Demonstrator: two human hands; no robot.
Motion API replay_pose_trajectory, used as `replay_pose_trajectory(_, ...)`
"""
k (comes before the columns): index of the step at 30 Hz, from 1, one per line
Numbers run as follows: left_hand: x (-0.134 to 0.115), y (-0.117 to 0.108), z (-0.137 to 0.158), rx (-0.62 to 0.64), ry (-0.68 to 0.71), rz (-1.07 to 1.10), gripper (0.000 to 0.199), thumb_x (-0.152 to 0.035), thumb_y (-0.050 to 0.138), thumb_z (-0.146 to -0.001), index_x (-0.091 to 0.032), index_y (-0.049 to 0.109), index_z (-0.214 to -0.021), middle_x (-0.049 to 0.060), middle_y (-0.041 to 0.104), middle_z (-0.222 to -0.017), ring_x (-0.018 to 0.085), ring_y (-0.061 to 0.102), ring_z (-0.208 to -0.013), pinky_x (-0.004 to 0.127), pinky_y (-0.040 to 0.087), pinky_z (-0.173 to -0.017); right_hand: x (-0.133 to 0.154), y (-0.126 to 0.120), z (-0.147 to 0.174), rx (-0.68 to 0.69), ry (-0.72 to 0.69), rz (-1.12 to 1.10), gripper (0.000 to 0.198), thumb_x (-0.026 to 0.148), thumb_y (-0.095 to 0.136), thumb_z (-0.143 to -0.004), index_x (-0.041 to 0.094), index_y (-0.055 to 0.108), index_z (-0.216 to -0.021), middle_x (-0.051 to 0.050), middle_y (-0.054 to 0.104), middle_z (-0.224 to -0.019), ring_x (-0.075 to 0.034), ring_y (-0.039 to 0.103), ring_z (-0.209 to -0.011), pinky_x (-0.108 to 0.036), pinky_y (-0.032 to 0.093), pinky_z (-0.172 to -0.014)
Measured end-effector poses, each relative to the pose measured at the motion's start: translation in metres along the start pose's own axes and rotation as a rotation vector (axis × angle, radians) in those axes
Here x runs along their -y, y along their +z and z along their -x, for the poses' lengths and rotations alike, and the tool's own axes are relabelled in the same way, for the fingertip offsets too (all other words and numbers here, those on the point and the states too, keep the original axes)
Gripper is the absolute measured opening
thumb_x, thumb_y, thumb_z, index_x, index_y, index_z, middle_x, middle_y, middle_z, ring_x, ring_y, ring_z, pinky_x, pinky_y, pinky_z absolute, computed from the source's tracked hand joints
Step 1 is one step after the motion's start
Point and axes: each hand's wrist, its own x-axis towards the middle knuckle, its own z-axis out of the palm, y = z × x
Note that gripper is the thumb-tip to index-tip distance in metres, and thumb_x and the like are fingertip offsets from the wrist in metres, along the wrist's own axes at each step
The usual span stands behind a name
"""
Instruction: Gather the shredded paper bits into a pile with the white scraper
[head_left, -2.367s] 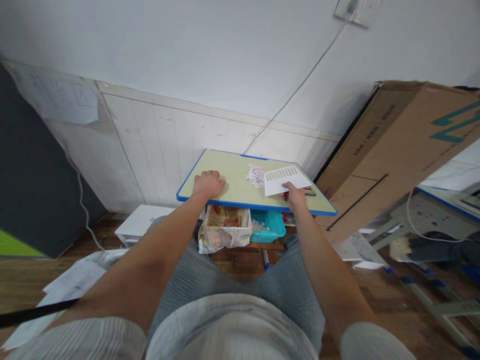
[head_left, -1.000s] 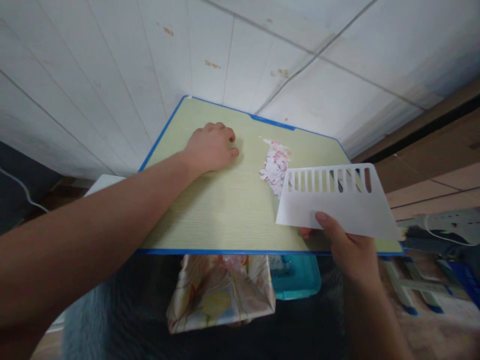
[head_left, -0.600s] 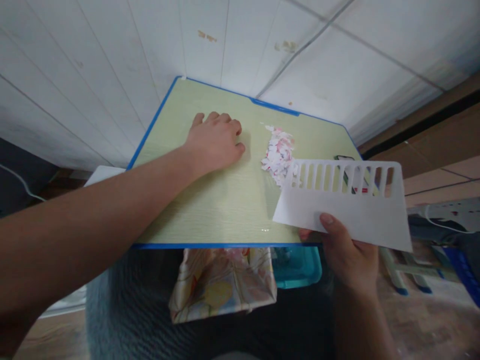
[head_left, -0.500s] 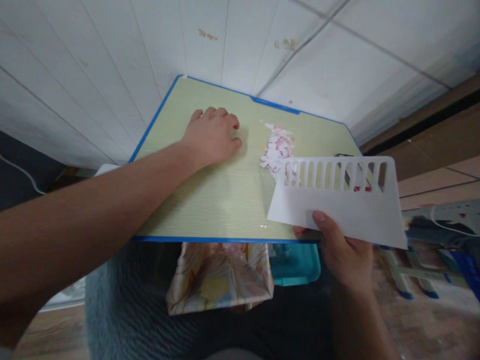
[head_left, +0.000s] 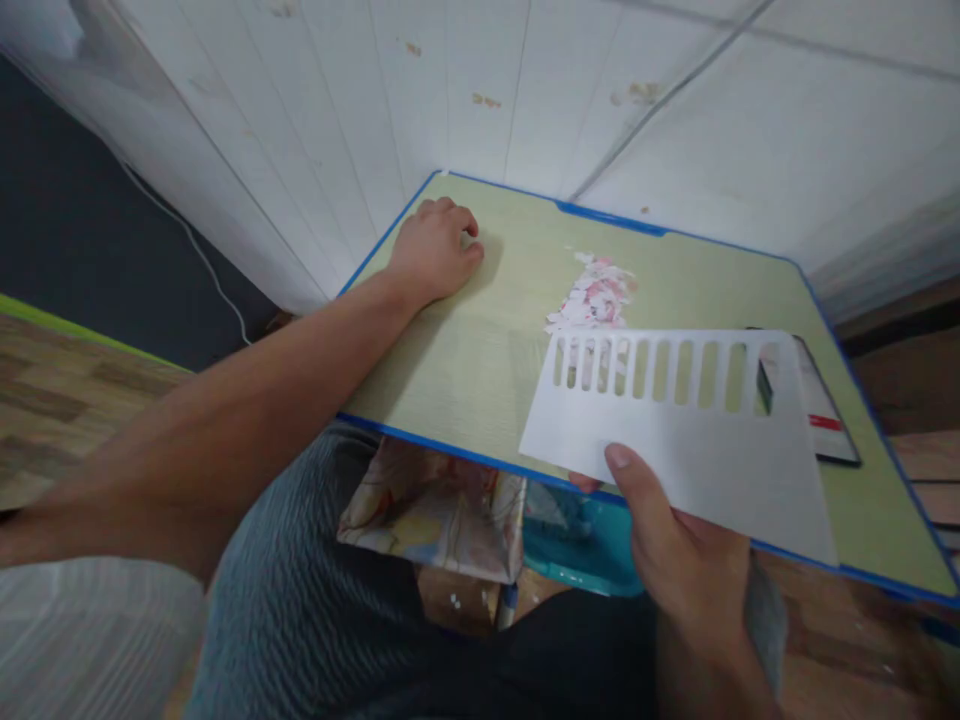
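My right hand (head_left: 686,555) grips a white slotted plastic plate (head_left: 675,440) by its lower edge, thumb on top and fingers beneath. The plate is held over the front right of a pale yellow table (head_left: 450,380) with a blue rim. Beyond the plate's slotted edge lies a heap of small pink and white paper scraps (head_left: 598,290), part of it seen through the slots. My left hand (head_left: 439,250) rests near the table's left edge, fingers loosely bent, thumb apart from them, and nothing visible in it.
A dark-edged flat device (head_left: 825,410) lies at the table's right, partly hidden by the plate. Below the front edge are a flower-patterned cloth bin (head_left: 442,520) and a teal basin (head_left: 592,550). A white panelled wall (head_left: 480,60) stands behind the table.
The view has swung to the left, so more of the table's right side shows. My left hand has shifted toward the table's left edge. The plate stays in my right hand.
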Motion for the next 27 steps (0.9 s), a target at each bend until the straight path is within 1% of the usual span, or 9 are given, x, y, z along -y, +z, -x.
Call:
replay_pose_trajectory(2,0.000,0.001,0.000,-0.010,0.023,0.021,0.039,-0.035,0.059,-0.108,-0.032,0.083,-0.138,0.007,0.077,-0.155,0.031,0.063,-0.152,0.054,0.049,-0.136,0.004,0.003,0.001,-0.014,-0.029,0.025,0.018,0.044,0.093,-0.107,0.029,0.090,-0.096,-0.001,0.090,-0.083,-0.028,0.086,-0.083,-0.044,0.072,-0.105)
replay_pose_trajectory(4,-0.001,0.003,0.001,-0.003,0.059,0.027,0.039,-0.037,0.057,-0.109,-0.031,0.082,-0.137,0.006,0.076,-0.155,0.030,0.062,-0.150,0.055,0.048,-0.137,0.010,0.008,0.000,-0.018,-0.033,0.025,0.031,0.048,0.089,-0.110,0.030,0.086,-0.085,-0.002,0.087,-0.077,-0.028,0.084,-0.075,-0.044,0.073,-0.095)
replay_pose_trajectory(6,-0.006,0.004,0.001,0.003,0.105,0.041,0.037,-0.038,0.057,-0.110,-0.030,0.082,-0.136,0.007,0.076,-0.156,0.030,0.061,-0.150,0.054,0.047,-0.137,0.015,0.012,0.000,0.006,-0.016,-0.004,0.039,0.052,0.086,-0.111,0.030,0.084,-0.080,-0.003,0.085,-0.073,-0.028,0.081,-0.071,-0.044,0.074,-0.088)
replay_pose_trajectory(8,-0.011,0.004,0.002,0.001,0.158,0.072,0.034,-0.037,0.059,-0.110,-0.030,0.082,-0.134,0.007,0.076,-0.156,0.030,0.060,-0.152,0.053,0.047,-0.136,0.017,0.013,-0.001,0.022,-0.002,-0.021,0.041,0.055,0.086,-0.110,0.030,0.083,-0.078,-0.003,0.083,-0.071,-0.028,0.081,-0.069,-0.045,0.073,-0.086)
replay_pose_trajectory(12,-0.020,0.003,0.005,-0.008,0.244,0.130,0.033,-0.034,0.062,-0.111,-0.025,0.081,-0.136,0.011,0.076,-0.158,0.034,0.060,-0.156,0.055,0.045,-0.137,0.017,0.012,-0.003,-0.002,0.079,-0.026,0.042,0.059,0.091,-0.103,0.029,0.078,-0.075,-0.002,0.080,-0.066,-0.028,0.077,-0.067,-0.045,0.073,-0.085)
replay_pose_trajectory(17,-0.023,0.003,0.002,-0.027,0.282,0.207,0.033,-0.034,0.065,-0.110,-0.027,0.083,-0.137,0.014,0.076,-0.157,0.042,0.061,-0.156,0.059,0.047,-0.135,0.017,0.010,-0.010,-0.093,0.122,-0.049,0.033,0.055,0.100,-0.089,0.029,0.079,-0.087,0.000,0.079,-0.067,-0.030,0.081,-0.077,-0.048,0.074,-0.093)
replay_pose_trajectory(21,-0.022,0.002,0.000,-0.041,0.300,0.182,0.035,-0.034,0.070,-0.110,-0.022,0.083,-0.140,0.016,0.075,-0.156,0.042,0.062,-0.155,0.057,0.048,-0.134,0.011,0.009,-0.011,-0.026,0.126,-0.080,0.035,0.058,0.092,-0.096,0.029,0.077,-0.082,-0.001,0.075,-0.063,-0.030,0.079,-0.073,-0.051,0.073,-0.097)
replay_pose_trajectory(24,-0.020,-0.001,-0.001,-0.046,0.302,0.140,0.037,-0.035,0.072,-0.109,-0.022,0.084,-0.141,0.015,0.075,-0.154,0.042,0.062,-0.154,0.058,0.049,-0.132,0.005,0.008,-0.014,-0.031,0.132,-0.117,0.034,0.057,0.090,-0.099,0.029,0.078,-0.085,-0.001,0.074,-0.065,-0.030,0.078,-0.071,-0.049,0.074,-0.083)
replay_pose_trajectory(27,-0.021,-0.007,-0.005,-0.015,0.257,0.075,0.040,-0.034,0.070,-0.108,-0.022,0.084,-0.143,0.016,0.075,-0.157,0.042,0.064,-0.154,0.057,0.052,-0.131,0.005,0.006,-0.030,-0.144,0.113,-0.221,0.029,0.051,0.092,-0.095,0.025,0.080,-0.101,-0.001,0.080,-0.078,-0.026,0.075,-0.063,-0.043,0.070,-0.061)
